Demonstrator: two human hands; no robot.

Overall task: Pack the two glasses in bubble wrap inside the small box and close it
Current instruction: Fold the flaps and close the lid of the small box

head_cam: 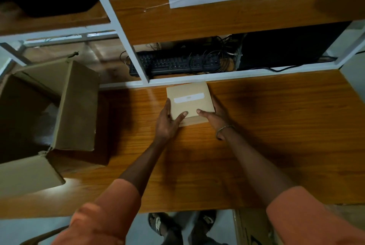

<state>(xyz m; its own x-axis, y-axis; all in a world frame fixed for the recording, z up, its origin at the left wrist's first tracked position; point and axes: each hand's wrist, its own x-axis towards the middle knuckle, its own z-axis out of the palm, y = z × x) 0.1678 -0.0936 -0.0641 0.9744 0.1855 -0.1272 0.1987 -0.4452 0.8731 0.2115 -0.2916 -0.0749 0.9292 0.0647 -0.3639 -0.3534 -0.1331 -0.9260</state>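
- Wooden surface (256,136); shelving behind holds a keyboard (173,63); large open carton (49,116) at left.
- Small box (189,102) closed, lid up, roughly square.
- Left hand (167,122) and right hand (215,114) clasp its sides, thumbs on the lid.

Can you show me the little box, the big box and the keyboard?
Small closed tan cardboard box (189,102): head view, on its lid.
Large open brown cardboard box (78,106): head view, on its raised flap.
Black computer keyboard (173,64): head view, on its keys.
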